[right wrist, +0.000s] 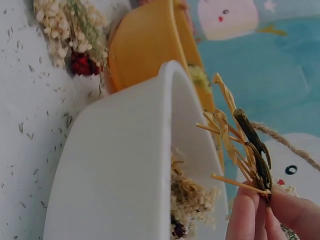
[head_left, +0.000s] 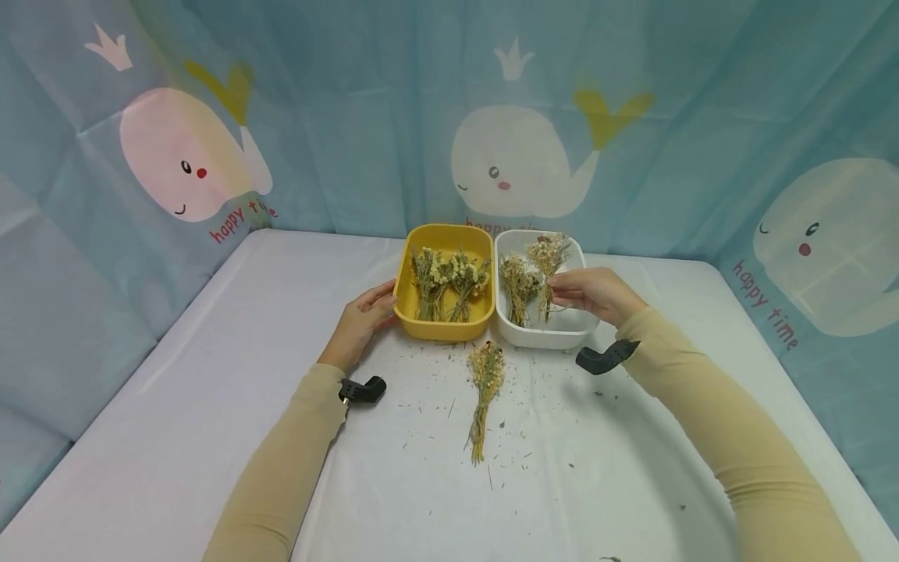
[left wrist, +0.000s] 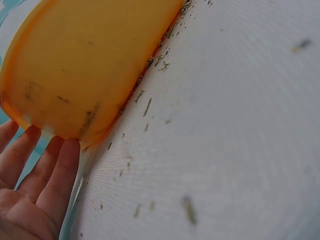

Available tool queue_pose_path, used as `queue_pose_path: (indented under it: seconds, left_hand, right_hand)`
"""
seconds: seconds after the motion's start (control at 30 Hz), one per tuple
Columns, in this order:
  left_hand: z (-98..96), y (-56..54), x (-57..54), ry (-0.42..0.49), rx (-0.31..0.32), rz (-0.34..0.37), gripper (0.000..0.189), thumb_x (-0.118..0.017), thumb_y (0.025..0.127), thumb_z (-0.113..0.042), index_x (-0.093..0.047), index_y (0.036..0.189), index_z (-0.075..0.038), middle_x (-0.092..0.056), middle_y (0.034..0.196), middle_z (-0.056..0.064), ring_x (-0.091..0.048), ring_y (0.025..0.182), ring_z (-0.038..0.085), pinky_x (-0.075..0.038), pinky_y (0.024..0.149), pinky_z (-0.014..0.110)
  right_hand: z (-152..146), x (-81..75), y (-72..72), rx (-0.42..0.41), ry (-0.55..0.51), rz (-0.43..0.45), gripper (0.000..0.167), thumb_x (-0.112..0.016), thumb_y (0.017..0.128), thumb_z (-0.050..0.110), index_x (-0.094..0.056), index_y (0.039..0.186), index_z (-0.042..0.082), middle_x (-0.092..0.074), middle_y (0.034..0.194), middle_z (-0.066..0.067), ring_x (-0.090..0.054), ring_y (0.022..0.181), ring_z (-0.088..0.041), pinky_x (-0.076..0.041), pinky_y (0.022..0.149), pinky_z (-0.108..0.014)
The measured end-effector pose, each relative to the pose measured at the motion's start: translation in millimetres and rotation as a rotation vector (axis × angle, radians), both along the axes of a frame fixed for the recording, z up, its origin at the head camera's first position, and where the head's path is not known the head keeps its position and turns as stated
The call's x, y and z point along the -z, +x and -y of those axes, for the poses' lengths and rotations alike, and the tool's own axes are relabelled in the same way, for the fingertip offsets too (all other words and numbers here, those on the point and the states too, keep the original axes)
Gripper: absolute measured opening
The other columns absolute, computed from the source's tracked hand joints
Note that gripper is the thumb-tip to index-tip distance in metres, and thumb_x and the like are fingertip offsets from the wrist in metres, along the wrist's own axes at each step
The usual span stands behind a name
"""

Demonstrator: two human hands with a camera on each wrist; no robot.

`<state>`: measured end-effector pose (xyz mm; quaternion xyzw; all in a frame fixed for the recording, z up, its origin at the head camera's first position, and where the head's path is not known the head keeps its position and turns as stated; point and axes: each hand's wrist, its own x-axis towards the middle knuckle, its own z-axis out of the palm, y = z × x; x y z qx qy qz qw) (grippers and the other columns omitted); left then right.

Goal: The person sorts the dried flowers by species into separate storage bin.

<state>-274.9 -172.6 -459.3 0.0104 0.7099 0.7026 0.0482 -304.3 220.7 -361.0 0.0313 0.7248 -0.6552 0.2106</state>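
My right hand (head_left: 590, 290) pinches the stems of a small dried flower bunch (head_left: 548, 254) over the white bin (head_left: 541, 339). In the right wrist view its cut stems (right wrist: 250, 155) and a bit of twine stick up past the thumb and fingertips. Another dried bunch (head_left: 516, 289) lies inside that bin, on its left side. My left hand (head_left: 361, 324) rests its straight fingertips against the left wall of the yellow bin (head_left: 442, 331). Yellowish dried bunches (head_left: 460, 281) lie in the yellow bin.
One more dried bunch (head_left: 485, 398) with pale flowers lies on the white table (head_left: 393, 484) in front of the bins, stems toward me. Small plant crumbs are scattered around it. A blue whale-print curtain (head_left: 351, 156) hangs behind and at the sides.
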Motion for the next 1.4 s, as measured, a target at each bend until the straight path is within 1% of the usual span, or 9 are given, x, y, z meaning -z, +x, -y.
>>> queue_pose_path:
  seconds: [0.07,0.17,0.27,0.47,0.67,0.77,0.93,1.23,1.4]
  left_hand:
    - [0.1,0.2,0.2,-0.002,0.003,-0.001,0.053,-0.057,0.102,-0.026,-0.042,0.152,-0.015,-0.046,0.155,0.005,-0.047,0.141,0.019,-0.049,0.108,0.026]
    - [0.0,0.7,0.3,-0.007,0.004,0.000,0.053,-0.057,0.102,-0.026,-0.042,0.152,-0.015,-0.046,0.155,0.005,-0.047,0.141,0.019,-0.050,0.107,0.024]
    - [0.0,0.9,0.2,-0.002,0.000,0.006,0.053,-0.057,0.102,-0.026,-0.042,0.152,-0.016,-0.047,0.154,0.004,-0.048,0.141,0.017,-0.051,0.104,0.021]
    - [-0.6,0.2,0.0,0.013,-0.002,0.011,0.054,-0.058,0.102,-0.025,-0.042,0.152,-0.015,-0.048,0.154,0.004,-0.048,0.140,0.018,-0.053,0.101,0.018]
    - [-0.7,0.6,-0.9,0.015,-0.002,0.002,0.053,-0.058,0.102,-0.025,-0.043,0.152,-0.015,-0.047,0.154,0.005,-0.047,0.141,0.018,-0.052,0.102,0.019]
    - [-0.7,1.0,-1.1,0.010,0.000,0.000,0.053,-0.058,0.102,-0.025,-0.043,0.152,-0.015,-0.047,0.155,0.005,-0.047,0.141,0.018,-0.052,0.103,0.020]
    - [0.2,1.4,-0.2,0.005,0.004,-0.007,0.054,-0.057,0.102,-0.025,-0.041,0.153,-0.014,-0.045,0.155,0.005,-0.046,0.142,0.019,-0.051,0.105,0.022]
    - [0.8,0.9,0.5,0.006,0.011,-0.012,0.053,-0.056,0.103,-0.024,-0.041,0.153,-0.015,-0.044,0.156,0.006,-0.045,0.143,0.020,-0.050,0.109,0.028]
    - [0.1,0.2,1.6,0.006,0.009,-0.003,0.053,-0.057,0.103,-0.025,-0.041,0.153,-0.015,-0.046,0.156,0.005,-0.046,0.142,0.019,-0.050,0.109,0.029]
  right_hand:
    - [1.5,3.9,-2.7,0.008,-0.003,0.001,0.027,-0.060,0.099,0.007,-0.061,0.124,-0.003,-0.073,0.083,0.006,-0.071,0.076,-0.006,-0.061,0.078,-0.016]
    - [4.6,8.3,-5.1,0.016,-0.021,0.005,0.010,-0.061,0.097,0.003,-0.070,0.102,0.003,-0.073,0.079,0.004,-0.071,0.072,-0.006,-0.061,0.074,-0.016]
    - [8.7,11.3,-6.1,0.031,-0.025,0.016,0.015,-0.062,0.096,0.000,-0.071,0.087,0.008,-0.072,0.076,0.002,-0.070,0.068,-0.007,-0.062,0.072,-0.017]
    - [13.5,16.3,-8.1,0.051,0.014,0.029,0.007,-0.063,0.094,-0.001,-0.067,0.091,0.003,-0.072,0.072,0.001,-0.070,0.066,-0.008,-0.062,0.074,-0.019]
    - [17.3,25.2,-12.7,0.062,0.008,0.019,0.011,-0.063,0.093,-0.003,-0.069,0.086,0.005,-0.071,0.072,0.000,-0.070,0.067,-0.009,-0.063,0.072,-0.020]
    - [19.0,29.8,-13.7,0.057,0.065,-0.014,0.010,-0.063,0.092,-0.003,-0.068,0.101,-0.004,-0.070,0.073,0.002,-0.069,0.068,-0.008,-0.063,0.072,-0.020]
    - [23.1,35.7,-14.9,0.051,0.160,-0.050,0.039,-0.063,0.094,0.001,-0.055,0.128,-0.016,-0.068,0.073,0.005,-0.068,0.067,-0.004,-0.062,0.073,-0.019]
    - [28.8,39.8,-13.6,0.040,0.289,-0.109,0.026,-0.061,0.095,0.001,-0.060,0.114,-0.017,-0.068,0.066,0.006,-0.068,0.064,-0.006,-0.064,0.080,-0.032]
    - [28.5,40.1,-12.1,0.049,0.342,-0.139,0.028,-0.063,0.094,0.002,-0.062,0.114,-0.018,-0.074,0.073,-0.004,-0.072,0.068,-0.010,-0.064,0.080,-0.032]
